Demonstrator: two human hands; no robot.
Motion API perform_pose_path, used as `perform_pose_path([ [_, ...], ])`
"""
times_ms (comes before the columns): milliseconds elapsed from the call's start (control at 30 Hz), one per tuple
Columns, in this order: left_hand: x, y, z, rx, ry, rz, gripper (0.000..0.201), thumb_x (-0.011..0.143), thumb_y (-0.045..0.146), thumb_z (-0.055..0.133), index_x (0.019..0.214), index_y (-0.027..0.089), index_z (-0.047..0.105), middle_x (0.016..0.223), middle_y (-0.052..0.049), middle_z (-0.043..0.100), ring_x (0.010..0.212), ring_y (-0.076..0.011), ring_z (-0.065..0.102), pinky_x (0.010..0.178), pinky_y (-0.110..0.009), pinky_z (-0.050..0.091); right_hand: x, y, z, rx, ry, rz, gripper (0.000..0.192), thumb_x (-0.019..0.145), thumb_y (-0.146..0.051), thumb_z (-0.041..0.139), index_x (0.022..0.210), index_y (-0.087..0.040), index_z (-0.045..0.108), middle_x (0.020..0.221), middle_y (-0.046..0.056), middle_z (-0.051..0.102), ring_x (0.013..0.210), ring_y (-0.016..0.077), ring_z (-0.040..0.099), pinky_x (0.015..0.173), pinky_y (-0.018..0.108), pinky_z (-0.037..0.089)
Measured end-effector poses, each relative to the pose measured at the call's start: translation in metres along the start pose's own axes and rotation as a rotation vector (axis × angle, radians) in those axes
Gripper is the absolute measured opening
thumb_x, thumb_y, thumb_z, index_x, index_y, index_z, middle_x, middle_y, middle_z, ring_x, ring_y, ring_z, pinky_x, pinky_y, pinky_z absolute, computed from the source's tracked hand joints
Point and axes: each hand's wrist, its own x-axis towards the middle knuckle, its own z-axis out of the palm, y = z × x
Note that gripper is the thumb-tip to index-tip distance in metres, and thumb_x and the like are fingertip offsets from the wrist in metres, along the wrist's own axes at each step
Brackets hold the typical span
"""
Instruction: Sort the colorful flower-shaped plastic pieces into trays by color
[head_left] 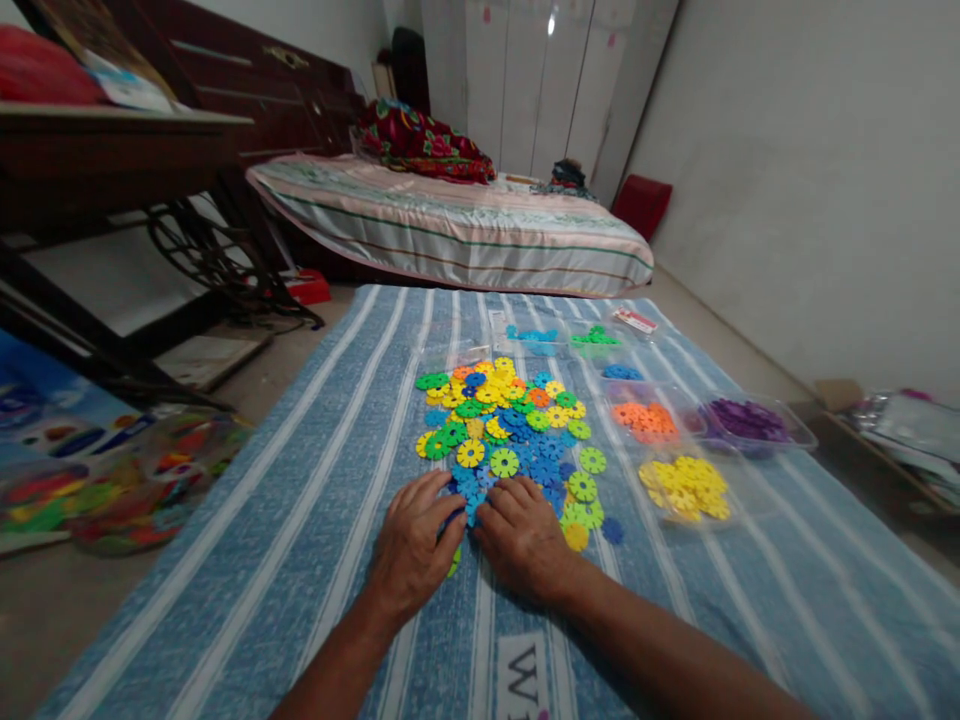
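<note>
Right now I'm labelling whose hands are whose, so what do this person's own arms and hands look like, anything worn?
Both forearms are bare, with no sleeves in view. The left hand and right hand wear no gloves; no rings, watch or wristband can be seen.

Both forearms enter from bottom edge, converging toward centre. Left hand (415, 545) palm down, fingers (442, 497) curled, knuckles up. Right hand (523, 535) just beside left hand, palm down, fingers (501, 500) bent inward. Fingertips of both nearly meet. Wrists straight, sleeves bare.
</note>
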Motion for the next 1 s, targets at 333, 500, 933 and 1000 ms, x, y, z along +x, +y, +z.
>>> perform_pose_path([
  [333,-0.002,0.0,0.001,-0.028,-0.038,-0.04,0.024,0.091,0.036,0.054,0.101,0.027,0.073,0.121,-0.009,0.07,0.118,-0.0272,0.061,0.102,-0.049,0.051,-0.001,0.0,-0.001,0.028,-0.031,0.036,0.004,0.095,-0.024,0.06,0.095,-0.021,0.062,0.091,0.006,0.065,0.091,0.0228,0.056,0.086,0.04,0.044],
  [500,-0.002,0.005,0.0,-0.02,-0.051,-0.067,0.022,0.09,0.036,0.056,0.1,0.027,0.073,0.121,-0.008,0.07,0.118,-0.0272,0.061,0.103,-0.05,0.05,-0.002,0.003,-0.005,0.081,-0.022,0.09,0.015,0.095,-0.028,0.062,0.107,-0.02,0.063,0.098,0.008,0.068,0.102,0.0252,0.058,0.093,0.043,0.044],
  [933,0.0,0.011,-0.005,-0.021,-0.067,-0.067,0.021,0.09,0.034,0.057,0.099,0.024,0.073,0.118,-0.009,0.071,0.117,-0.0267,0.062,0.102,-0.049,0.051,-0.006,0.008,-0.008,0.276,0.045,0.1,0.012,0.097,-0.022,0.057,0.09,-0.02,0.066,0.092,0.008,0.067,0.095,0.0225,0.059,0.083,0.038,0.048],
  [1000,0.0,0.011,-0.006,-0.012,-0.056,-0.057,0.021,0.09,0.035,0.057,0.099,0.024,0.073,0.118,-0.01,0.071,0.116,-0.0266,0.062,0.101,-0.049,0.051,-0.005,0.007,-0.007,0.249,0.045,0.089,0.013,0.097,-0.022,0.057,0.089,-0.02,0.066,0.09,0.008,0.067,0.094,0.0222,0.059,0.083,0.038,0.048],
])
